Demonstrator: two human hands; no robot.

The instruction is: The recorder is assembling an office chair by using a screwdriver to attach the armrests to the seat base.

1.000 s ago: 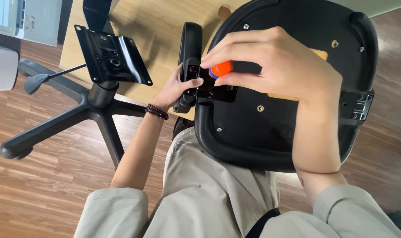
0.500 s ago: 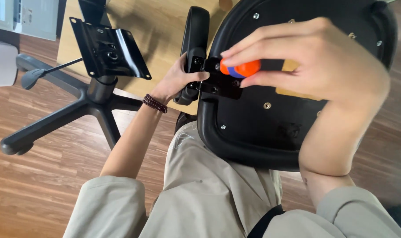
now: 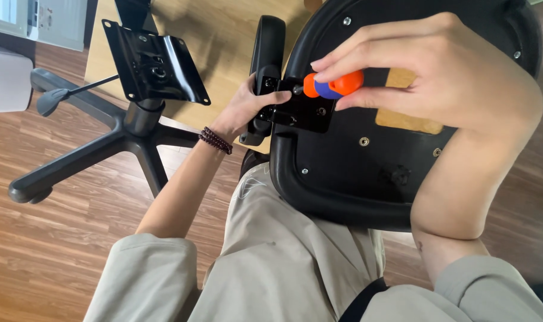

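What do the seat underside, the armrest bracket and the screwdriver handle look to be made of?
Seat underside: black moulded plastic, matte, by its soft sheen and rounded rim. Armrest bracket: probably black-painted metal, flat with glossier highlights. Screwdriver handle, in the right hand: smooth orange and blue plastic, likely.

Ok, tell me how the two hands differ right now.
The right hand pinches an orange and blue screwdriver from above; the left hand holds no tool and grips the armrest bracket. The left wrist wears a dark beaded bracelet; the right wrist is bare. Both work at the underside of the black chair seat.
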